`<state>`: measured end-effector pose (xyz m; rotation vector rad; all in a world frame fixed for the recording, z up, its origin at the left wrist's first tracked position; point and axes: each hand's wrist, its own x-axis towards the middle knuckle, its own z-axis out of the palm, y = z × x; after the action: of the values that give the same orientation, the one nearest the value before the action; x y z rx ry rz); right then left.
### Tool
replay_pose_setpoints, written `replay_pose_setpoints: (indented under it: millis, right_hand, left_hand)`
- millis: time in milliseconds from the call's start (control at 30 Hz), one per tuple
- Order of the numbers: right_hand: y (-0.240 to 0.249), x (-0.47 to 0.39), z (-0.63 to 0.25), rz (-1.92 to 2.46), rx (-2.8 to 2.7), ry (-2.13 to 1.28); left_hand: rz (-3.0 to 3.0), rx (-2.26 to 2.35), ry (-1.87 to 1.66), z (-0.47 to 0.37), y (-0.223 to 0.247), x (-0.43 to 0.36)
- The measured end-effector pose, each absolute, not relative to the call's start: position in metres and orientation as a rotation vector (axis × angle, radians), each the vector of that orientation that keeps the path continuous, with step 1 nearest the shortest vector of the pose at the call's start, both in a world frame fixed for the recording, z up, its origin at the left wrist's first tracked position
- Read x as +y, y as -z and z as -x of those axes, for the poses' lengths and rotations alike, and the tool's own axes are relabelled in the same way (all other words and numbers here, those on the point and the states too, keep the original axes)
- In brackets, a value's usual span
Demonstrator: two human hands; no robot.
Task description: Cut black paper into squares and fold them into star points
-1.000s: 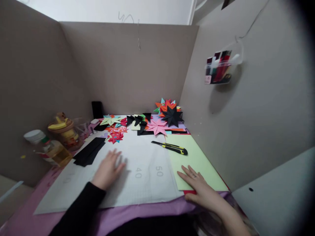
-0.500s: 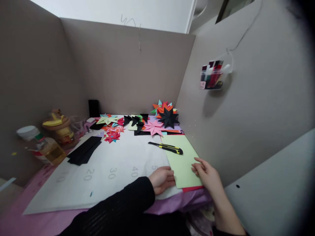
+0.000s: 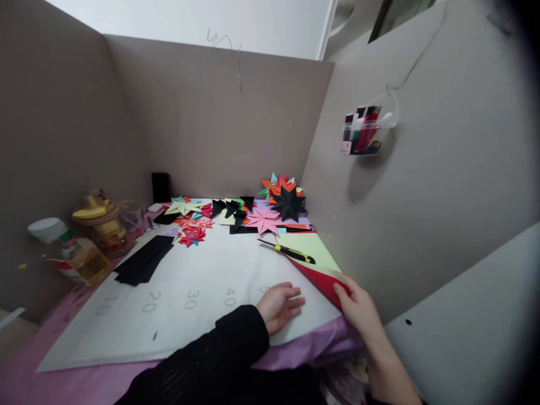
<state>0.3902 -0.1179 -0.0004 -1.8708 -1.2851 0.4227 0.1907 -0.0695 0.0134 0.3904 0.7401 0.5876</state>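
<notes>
My right hand (image 3: 358, 301) grips the near edge of the coloured paper sheets at the right of the desk. The pale green sheet (image 3: 318, 251) bends upward, and the red sheet (image 3: 323, 281) shows along the lifted edge. On the far part of the paper lies a yellow and black utility knife (image 3: 295, 254), tilted, its blade end pointing left. My left hand (image 3: 280, 307) hovers or rests over the white mat (image 3: 202, 326), palm turned sideways, fingers apart and holding nothing.
Folded paper stars, with a black star (image 3: 289, 202) and a pink star (image 3: 264, 220), lie along the back. Black paper strips (image 3: 145, 260) lie at left. Beyond them stand a bottle (image 3: 84, 259) and a yellow-lidded cup (image 3: 103, 225). Partition walls (image 3: 219, 118) enclose the desk.
My right hand has taken hold of the paper sheets and lifted their near edge, exposing red. The knife has shifted slightly with them. My left hand's fingers have spread.
</notes>
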Motion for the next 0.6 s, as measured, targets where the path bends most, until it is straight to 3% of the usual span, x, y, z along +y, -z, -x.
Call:
replay_pose_setpoints:
  millis: [100, 267, 467, 600]
  right_hand:
    - [-0.013, -0.124, -0.384, 1.742, -1.502, -0.595]
    - [-0.036, -0.126, -0.378, 1.594, -1.877, -1.205]
    - [-0.042, -0.042, -0.357, 1.900, -2.125, -0.457]
    - [-0.021, -0.008, -0.339, 1.994, -2.115, -0.362]
  left_hand:
    - [-0.421, 0.801, -0.570, -0.187, -0.009, -0.066]
    - [-0.474, 0.791, -0.567, -0.184, -0.015, -0.061]
    - [-0.529, 0.843, -0.562, -0.176, -0.024, -0.068]
    - [-0.591, 0.932, -0.618, -0.147, -0.026, -0.043]
